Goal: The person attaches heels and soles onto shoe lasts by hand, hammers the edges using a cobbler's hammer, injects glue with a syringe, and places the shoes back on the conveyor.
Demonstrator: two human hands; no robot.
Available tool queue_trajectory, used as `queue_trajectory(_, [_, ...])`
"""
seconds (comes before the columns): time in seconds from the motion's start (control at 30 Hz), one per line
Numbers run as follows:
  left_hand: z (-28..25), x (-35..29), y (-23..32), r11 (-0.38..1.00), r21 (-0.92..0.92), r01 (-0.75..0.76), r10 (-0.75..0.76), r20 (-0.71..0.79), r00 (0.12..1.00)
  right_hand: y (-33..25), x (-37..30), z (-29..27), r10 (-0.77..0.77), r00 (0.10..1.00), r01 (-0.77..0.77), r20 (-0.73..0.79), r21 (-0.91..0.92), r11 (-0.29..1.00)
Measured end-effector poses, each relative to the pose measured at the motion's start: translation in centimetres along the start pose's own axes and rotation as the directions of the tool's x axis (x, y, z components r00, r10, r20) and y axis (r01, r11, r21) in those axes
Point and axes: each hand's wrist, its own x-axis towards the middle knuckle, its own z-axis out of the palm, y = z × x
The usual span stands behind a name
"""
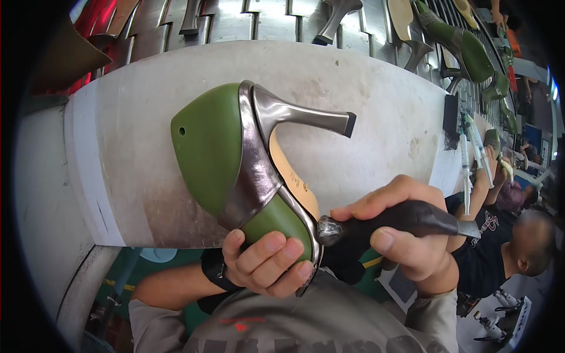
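Note:
A high-heeled shoe in pewter-coloured metallic leather sits on a green plastic shoe last, tilted on its side. Its slim metallic heel points right and ends in a black tip; part of the tan sole shows. My left hand wraps round the toe end from below. In my right hand is a dark-handled tool, with a short flat metal blade pointing right. The tool's rounded, worn butt end meets the sole edge near the toe, beside my left fingers.
Under the shoe lies a scuffed pale work surface. Beyond it runs a slatted metal conveyor carrying heels, soles and another green last. Syringes lie at the right edge. A co-worker in a black shirt is at the right.

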Motion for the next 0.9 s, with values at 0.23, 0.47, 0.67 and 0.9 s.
queue_trajectory(0.23, [-0.1,-0.5,0.3,0.999,-0.027,0.039,-0.039,-0.007,0.999,-2.1,4.9,1.6,0.119,0.993,-0.117,0.001,-0.172,0.978])
queue_trajectory(0.47, [-0.7,-0.1,0.4,0.99,-0.136,0.042,-0.038,0.035,0.999,-2.0,5.2,3.3,-0.038,0.995,0.02,-0.089,-0.195,0.981])
queue_trajectory(0.67, [-0.8,0.2,0.3,0.986,-0.138,0.089,-0.083,0.048,0.995,-5.2,9.1,3.6,0.169,0.982,-0.184,-0.082,-0.233,0.955])
queue_trajectory(0.9, [-0.4,0.3,-0.5,0.997,-0.074,0.027,-0.025,0.021,0.999,-5.3,8.1,2.7,0.237,0.971,-0.226,-0.022,-0.392,0.891])
